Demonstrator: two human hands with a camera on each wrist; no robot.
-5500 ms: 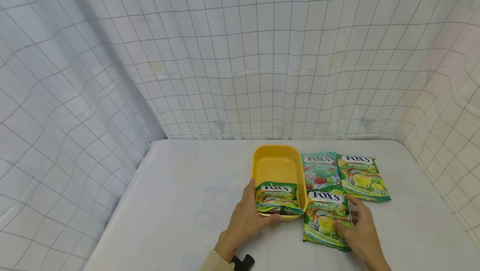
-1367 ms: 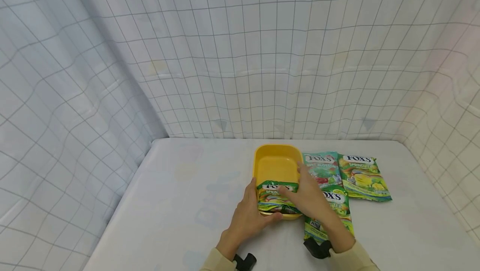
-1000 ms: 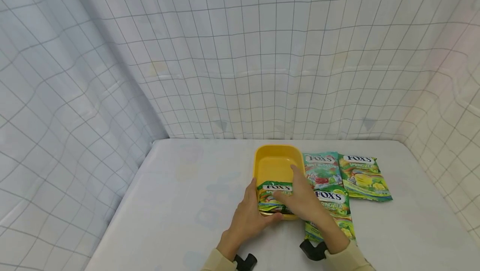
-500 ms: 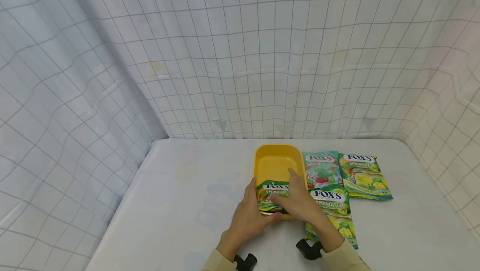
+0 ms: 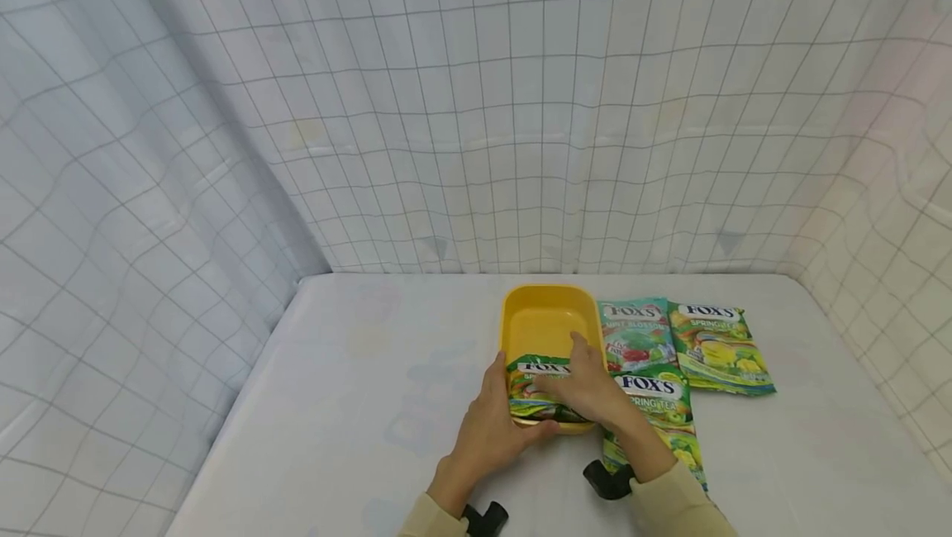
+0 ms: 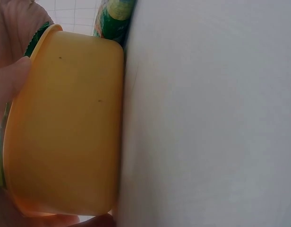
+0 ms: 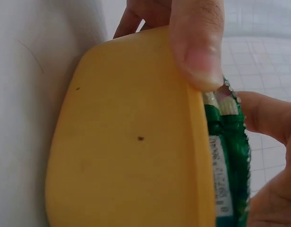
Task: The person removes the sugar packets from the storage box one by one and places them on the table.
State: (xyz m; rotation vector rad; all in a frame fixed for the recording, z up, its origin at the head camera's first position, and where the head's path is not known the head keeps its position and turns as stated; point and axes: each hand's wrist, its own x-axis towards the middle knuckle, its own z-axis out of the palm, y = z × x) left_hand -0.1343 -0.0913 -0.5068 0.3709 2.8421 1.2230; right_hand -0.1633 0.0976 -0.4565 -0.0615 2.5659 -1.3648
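Observation:
In the head view a yellow plastic tub [image 5: 546, 297] sits on the table, with a green Fox's Spring Tea candy bag [image 5: 531, 396] in its near half. My left hand [image 5: 487, 430] grips the tub's near left corner, fingers along the left wall and thumb across the front. The left thumb lies over the rim in the right wrist view. My right hand [image 5: 595, 392] reaches over the right wall, its thumb on the candy bag and its index finger extended beyond it; its other fingers are hidden. The right wrist view shows green wrapping [image 7: 235, 161] rising above the rim.
Right of the tub lie a Mint Blossom bag [image 5: 635, 335] and a Spring Tea bag [image 5: 721, 347]. Another Spring Tea bag [image 5: 654, 401] lies nearer, partly under my right forearm. White gridded cloth [image 5: 550, 149] hangs behind the white table [image 5: 357, 388].
My right hand has come from the near bag on the table to the one in the tub, then shifted slightly left and down. My left hand keeps its hold.

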